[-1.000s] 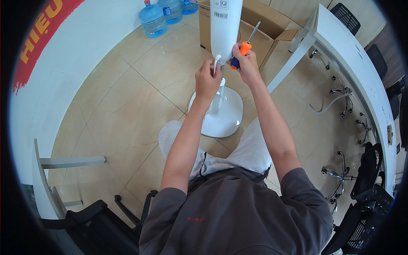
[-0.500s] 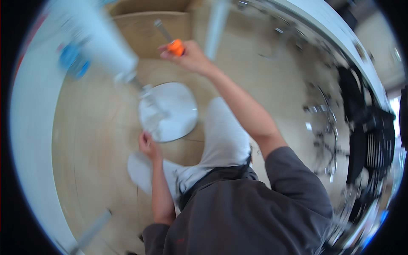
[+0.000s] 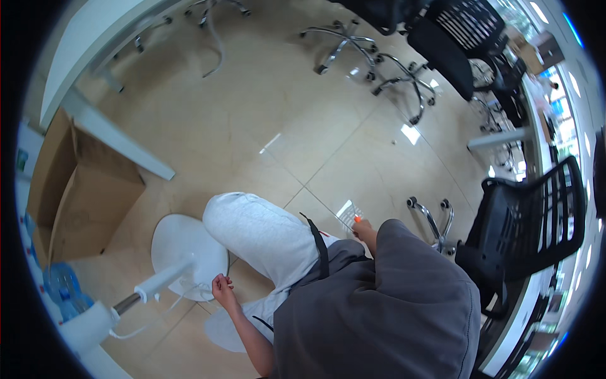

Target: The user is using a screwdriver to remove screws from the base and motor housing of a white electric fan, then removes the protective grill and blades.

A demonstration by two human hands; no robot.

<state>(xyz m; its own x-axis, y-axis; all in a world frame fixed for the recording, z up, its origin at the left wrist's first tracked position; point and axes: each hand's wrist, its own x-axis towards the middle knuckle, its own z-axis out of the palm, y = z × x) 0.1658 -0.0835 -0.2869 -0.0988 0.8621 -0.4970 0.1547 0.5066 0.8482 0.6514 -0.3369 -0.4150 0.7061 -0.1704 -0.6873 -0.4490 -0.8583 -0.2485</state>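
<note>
In my right hand is a screwdriver, its orange handle barely showing past the fingers. That hand is low at my right side, by a printed white sheet on the floor. My left hand has its fingers curled in beside the round white base of a floor-standing device. Whether anything small is in that hand is hidden. From the base a white pole with a metal section leans toward the lower left, ending in a white body. A white cord hangs by the pole.
An open cardboard box stands beyond the base, next to a white table leg. Blue-tinted plastic bottles are at the left. A black mesh chair is close on my right; more wheeled chairs are farther off.
My view has swung to the right. My right hand, with the screwdriver, has gone from above the base area down to the floor at my right. My left hand stays near the base.
</note>
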